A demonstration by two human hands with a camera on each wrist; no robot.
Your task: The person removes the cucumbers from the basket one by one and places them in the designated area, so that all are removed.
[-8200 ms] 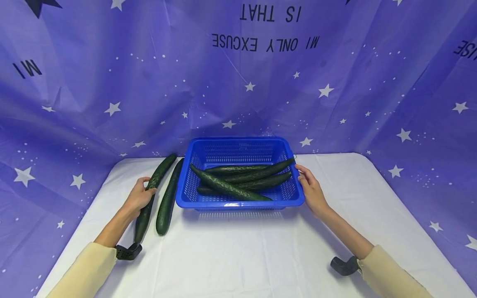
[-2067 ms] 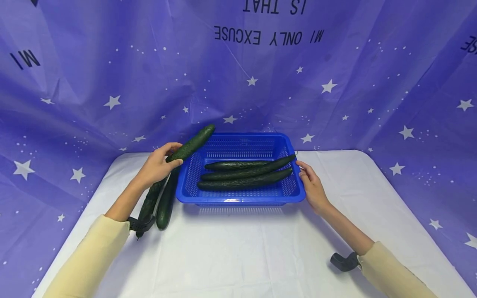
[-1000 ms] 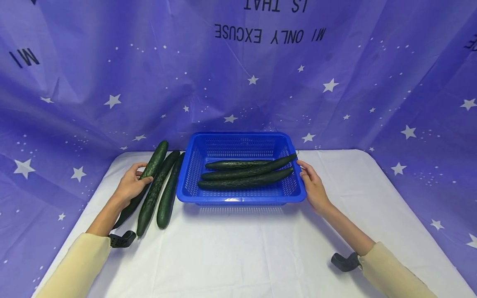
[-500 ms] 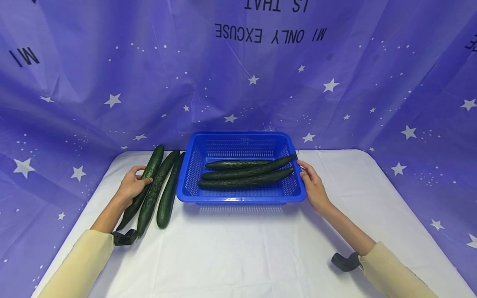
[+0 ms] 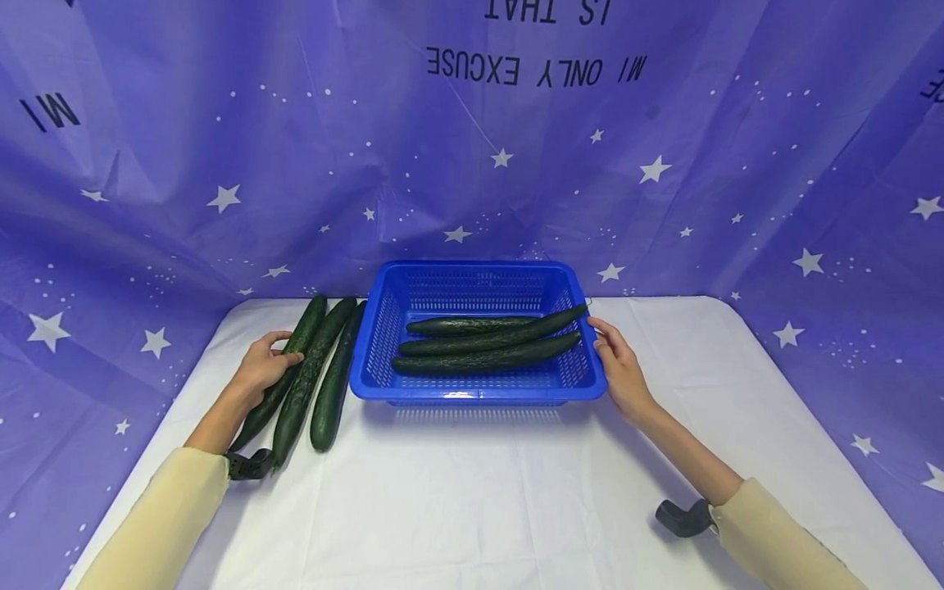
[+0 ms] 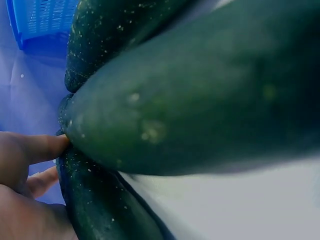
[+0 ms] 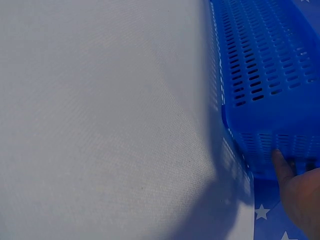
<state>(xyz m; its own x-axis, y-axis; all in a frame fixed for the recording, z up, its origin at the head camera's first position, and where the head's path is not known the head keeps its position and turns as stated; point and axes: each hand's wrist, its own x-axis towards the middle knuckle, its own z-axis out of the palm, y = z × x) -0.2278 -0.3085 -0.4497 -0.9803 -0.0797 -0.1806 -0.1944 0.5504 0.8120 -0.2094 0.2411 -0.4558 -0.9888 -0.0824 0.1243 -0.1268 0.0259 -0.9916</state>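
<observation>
On the left of the table my left hand (image 5: 265,366) grips the outermost cucumber (image 5: 306,324), thumb on one side and fingers on the other. Beside it lie a middle cucumber (image 5: 304,401) and another cucumber (image 5: 335,385) next to the basket. The left wrist view shows the hand (image 6: 30,180) on a cucumber (image 6: 110,215), with another cucumber (image 6: 190,100) large in front. My right hand (image 5: 619,373) holds the right rim of the blue plastic basket (image 5: 475,395); its thumb (image 7: 282,167) presses the perforated side. Inside the basket lie three dark green cucumbers (image 5: 487,362).
A white cloth (image 5: 472,500) covers the table. Behind and at both sides hangs a purple curtain (image 5: 472,197) with stars and lettering. Black wrist mounts sit on the left (image 5: 249,465) and right (image 5: 683,519) forearms.
One cucumber has gone from the basket to the far left of the row, carried by my left hand. Over the last second it shifted slightly toward the middle cucumber. The right hand stayed put.
</observation>
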